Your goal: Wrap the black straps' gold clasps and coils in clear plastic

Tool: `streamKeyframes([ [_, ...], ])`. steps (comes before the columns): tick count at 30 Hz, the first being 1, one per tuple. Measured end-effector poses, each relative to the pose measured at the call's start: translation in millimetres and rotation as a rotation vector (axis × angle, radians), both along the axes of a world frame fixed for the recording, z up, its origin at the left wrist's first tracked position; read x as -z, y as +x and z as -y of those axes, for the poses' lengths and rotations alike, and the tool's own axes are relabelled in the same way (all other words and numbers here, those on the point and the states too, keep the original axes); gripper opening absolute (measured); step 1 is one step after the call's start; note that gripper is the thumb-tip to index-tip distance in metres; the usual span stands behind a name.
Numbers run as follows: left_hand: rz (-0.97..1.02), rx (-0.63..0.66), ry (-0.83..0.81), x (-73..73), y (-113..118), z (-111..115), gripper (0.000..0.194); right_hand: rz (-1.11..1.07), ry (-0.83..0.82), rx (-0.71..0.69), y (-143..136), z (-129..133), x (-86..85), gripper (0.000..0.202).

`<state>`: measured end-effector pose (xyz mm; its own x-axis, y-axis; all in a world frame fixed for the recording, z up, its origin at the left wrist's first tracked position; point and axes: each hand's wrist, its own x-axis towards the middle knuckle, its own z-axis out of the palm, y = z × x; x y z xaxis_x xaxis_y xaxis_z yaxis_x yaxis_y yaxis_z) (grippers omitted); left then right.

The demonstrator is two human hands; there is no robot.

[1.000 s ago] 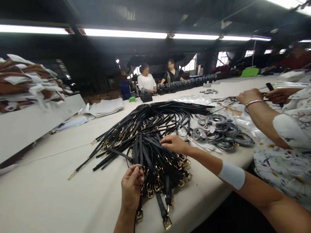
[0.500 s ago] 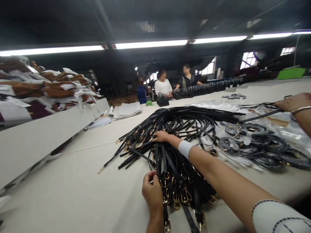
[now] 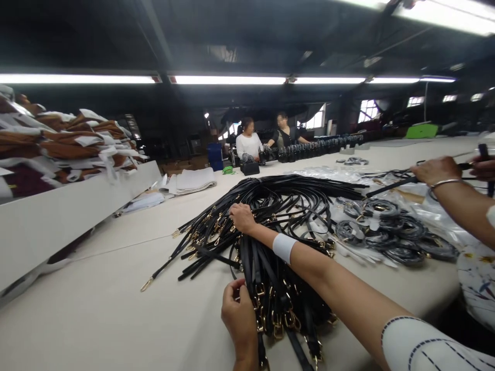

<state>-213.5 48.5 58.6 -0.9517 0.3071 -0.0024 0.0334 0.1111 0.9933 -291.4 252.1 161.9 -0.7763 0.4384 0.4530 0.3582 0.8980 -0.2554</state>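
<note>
A big pile of black straps [image 3: 309, 185] with gold buckles and clasps lies on the pale table. My right hand [image 3: 243, 218], with a white band at its wrist, reaches over the pile. Its fingers are bent down onto a strap among the gold clasps, the fingertips partly hidden. At the near left side of the hanging buckle ends is my left hand [image 3: 238, 317], its fingers curled and thumb close to the forefinger. What it may hold is hidden. One strap end with a gold snap hook [image 3: 147, 284] sticks out to the left.
Coiled, wrapped straps [image 3: 394, 226] lie at right by clear plastic. A co-worker's hand [image 3: 439, 170] with a bangle holds a black strap there. Brown and white pieces [image 3: 73, 139] are stacked left behind a white board [image 3: 81, 216]. Two people stand beyond black bags [image 3: 320, 148].
The view has turned slightly right, showing more of the co-worker at right. My right hand has lifted a little over the straps. My left hand stays about where it was.
</note>
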Motion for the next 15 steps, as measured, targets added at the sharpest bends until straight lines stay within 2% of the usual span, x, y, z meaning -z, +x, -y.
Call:
streamKeyframes([
  [4, -0.025, 0.049, -0.017, 0.4, -2, 0, 0.021, -0.285, 0.004, -0.069, 3, 22, -54.9, 0.022],
  [7, -0.016, 0.048, -0.017, -0.9, -1, 0, 0.023, -0.389, -0.011, -0.176, 15, 50, -81.2, 0.02],
  [9, -0.023, 0.049, -0.052, -0.9, -1, 0, 0.023, -0.452, -0.037, -0.289, 33, 73, -85.0, 0.018],
  [12, -0.087, 0.051, -0.107, 1.6, -2, -1, 0.022, -0.543, -0.108, -0.485, 73, 106, -75.4, 0.014],
  [15, -0.151, 0.043, -0.125, 5.2, -5, -3, 0.02, -0.628, -0.195, -0.56, 121, 123, -64.0, 0.01],
])
